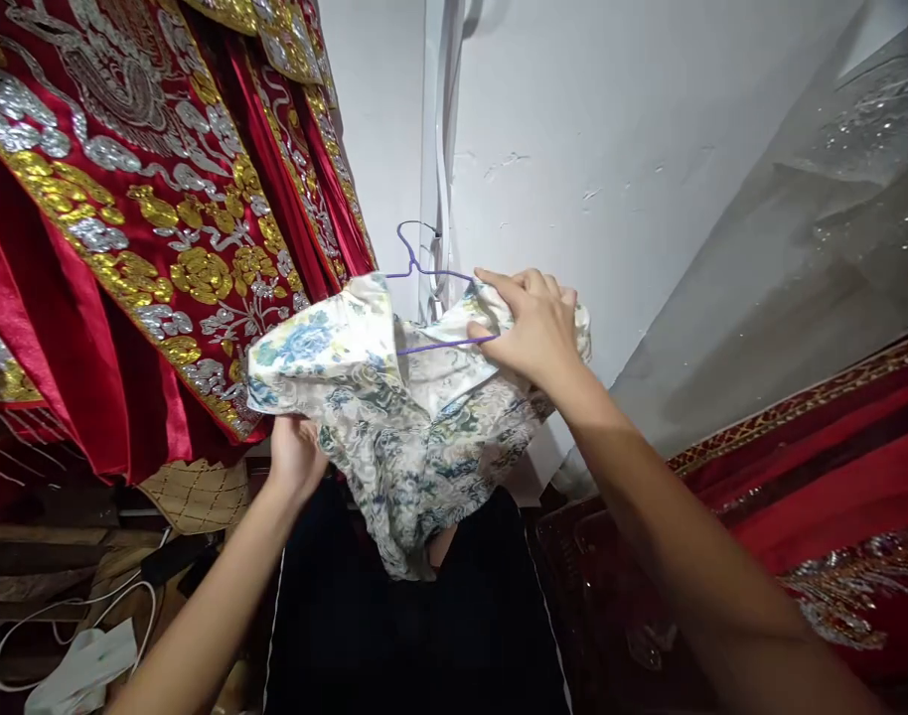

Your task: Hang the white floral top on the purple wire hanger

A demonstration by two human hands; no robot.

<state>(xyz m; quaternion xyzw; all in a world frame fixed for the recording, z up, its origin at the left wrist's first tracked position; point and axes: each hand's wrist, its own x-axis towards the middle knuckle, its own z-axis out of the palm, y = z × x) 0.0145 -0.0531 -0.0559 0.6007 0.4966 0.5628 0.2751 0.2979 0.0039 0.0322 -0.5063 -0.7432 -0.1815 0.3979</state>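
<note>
Head view, 1 camera looking forward and down. A floral garment (pixel 394 427) is bunched around a purple wire hanger (pixel 431 298), held up in front of a white wall (pixel 610 149). The right hand (pixel 535 328) presses down over the garment's right shoulder, fingers closed on the cloth where it meets the hanger's lower bar. The left hand (pixel 294 457) grips the cloth from beneath at its lower left edge; its fingers are hidden by the fabric, so how tightly it is clenched cannot be told. The hanger's hook stands free just above the cloth, close beside a pale vertical strip (pixel 443 129) on the wall. As a judgement, the garment will seat well only if each shoulder is spread evenly over the wire arms and the cloth is kept slack meanwhile, since thin wire bends and snags easily. Open room is narrow: red embroidered drapes (pixel 126 228) hang immediately to the left, touching or nearly touching the garment's edge, and a grey sequined cloth (pixel 797 248) and red trim slope along the right. Below lie a dark surface (pixel 409 636) and white cables (pixel 74 616).
</note>
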